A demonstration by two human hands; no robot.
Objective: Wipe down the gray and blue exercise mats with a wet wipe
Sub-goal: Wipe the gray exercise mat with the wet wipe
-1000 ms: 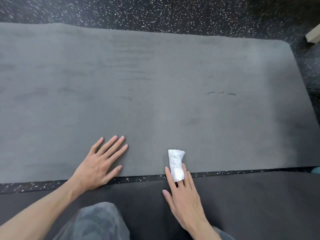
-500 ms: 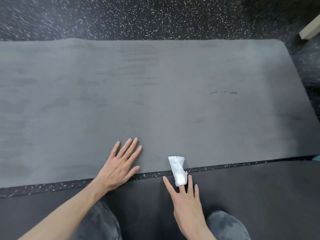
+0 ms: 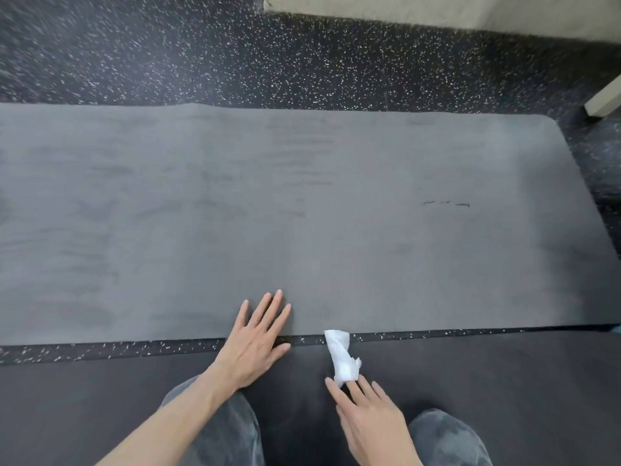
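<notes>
A gray exercise mat (image 3: 302, 213) lies across the speckled floor, with faint damp streaks and a few short dark marks (image 3: 445, 204) at its right. My left hand (image 3: 255, 341) rests flat with straight fingers on the mat's near edge. A crumpled white wet wipe (image 3: 341, 356) lies across the floor gap onto a darker mat (image 3: 504, 371) in front of me. My right hand (image 3: 366, 412) presses the wipe's near end with straight fingertips.
Black rubber floor with white flecks (image 3: 302, 62) surrounds the mats. A pale wall base (image 3: 437, 11) runs along the top right, and a pale block (image 3: 605, 99) sits at the right edge. My knees in gray trousers (image 3: 228, 432) are at the bottom.
My right hand has dragged the wipe back toward me, off the gray mat and onto the darker mat. My left hand has slid nearer the gray mat's edge. The view has pulled back.
</notes>
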